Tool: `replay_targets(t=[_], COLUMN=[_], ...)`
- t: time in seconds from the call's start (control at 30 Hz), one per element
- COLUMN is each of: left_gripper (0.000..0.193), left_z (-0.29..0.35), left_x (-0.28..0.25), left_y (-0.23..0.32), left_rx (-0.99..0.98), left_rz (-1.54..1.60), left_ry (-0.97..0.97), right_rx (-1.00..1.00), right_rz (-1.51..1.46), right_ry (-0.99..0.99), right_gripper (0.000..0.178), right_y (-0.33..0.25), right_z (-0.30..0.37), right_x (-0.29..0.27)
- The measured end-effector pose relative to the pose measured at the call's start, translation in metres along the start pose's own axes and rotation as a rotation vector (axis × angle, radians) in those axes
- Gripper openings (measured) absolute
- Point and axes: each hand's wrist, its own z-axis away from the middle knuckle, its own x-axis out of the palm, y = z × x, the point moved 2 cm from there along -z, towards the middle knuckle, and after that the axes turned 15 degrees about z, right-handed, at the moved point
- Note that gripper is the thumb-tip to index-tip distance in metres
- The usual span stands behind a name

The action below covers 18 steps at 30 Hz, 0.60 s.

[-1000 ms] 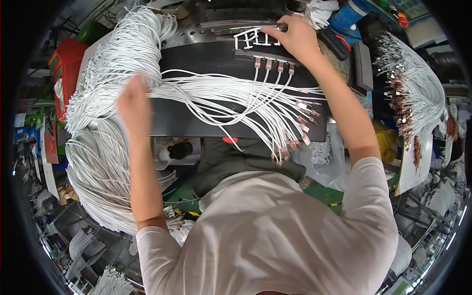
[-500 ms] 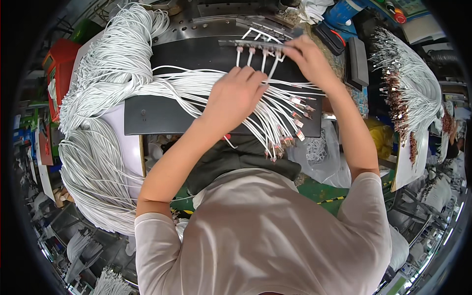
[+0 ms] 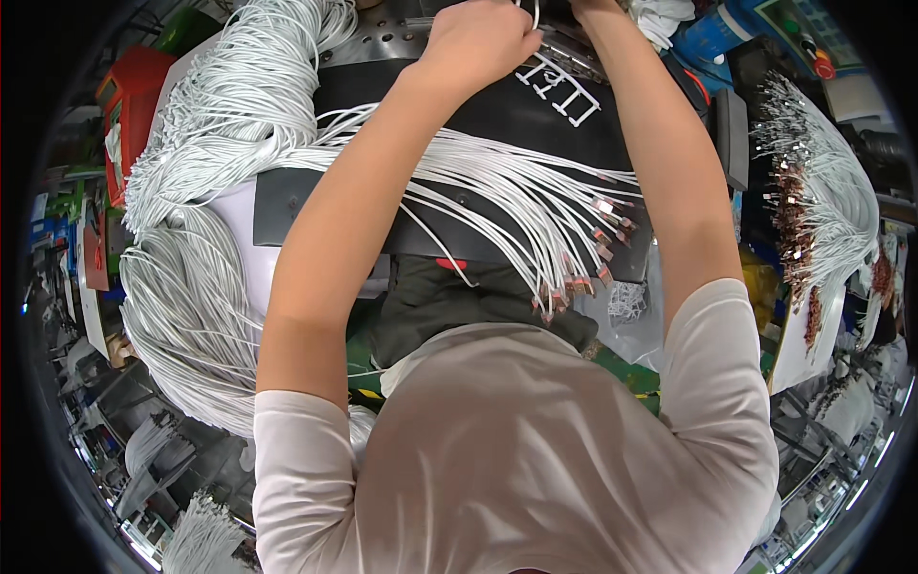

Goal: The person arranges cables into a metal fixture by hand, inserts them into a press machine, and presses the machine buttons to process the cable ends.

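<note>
- holding the left hand [image 3: 483, 40] clenched at the upper edge of view, seemingly on a white cable [image 3: 535, 13] that curves out beside the thumb; showing mostly its back, so not revealing how the fingertips meet the cable.
- reaching with the right hand [image 3: 593, 6] to the same edge, cut off there near the wrist; cannot tell whether grasping or released.
- finding a white branched plastic piece [image 3: 574, 107] on the black mat [image 3: 287, 206], just below and to the right of the left hand, lying loose and apart from the fanned cables [image 3: 478, 177]; cannot tell whether a finished part or a cast-off.
- spreading the fanned cables across the mat toward the right, with bare metal connectors [image 3: 579, 284] at the ends, some hanging past the near edge.
- judging by those uncovered connectors, still having the whole fan left to handle.
- judging the step at the upper edge to be under way, not done; cannot confirm, being mostly out of view.
- seeing a thick cable bundle [image 3: 253, 86] at upper left and a drooping bundle [image 3: 186, 325] below; cannot tell whether done or waiting.
</note>
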Motion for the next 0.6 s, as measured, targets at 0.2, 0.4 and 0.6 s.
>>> replay_targets(t=[0.2, 0.4, 0.6], left_gripper=[0.032, 0.034, 0.046], left_z=[-0.015, 0.006, -0.008], left_x=[0.005, -0.015, 0.002], left_y=[-0.024, -0.052, -0.083], left_rx=[-0.12, -0.144, 0.299], left_rz=[0.088, 0.071, -0.295], left_ry=[0.083, 0.231, 0.524], right_rx=[-0.184, -0.102, -0.444], right_rz=[0.239, 0.187, 0.416], right_ry=[0.05, -0.402, -0.114], right_gripper=[0.031, 0.034, 0.044], right_y=[0.021, -0.126, -0.181], right_z=[-0.002, 0.037, 0.074], right_x=[-0.001, -0.079, -0.129])
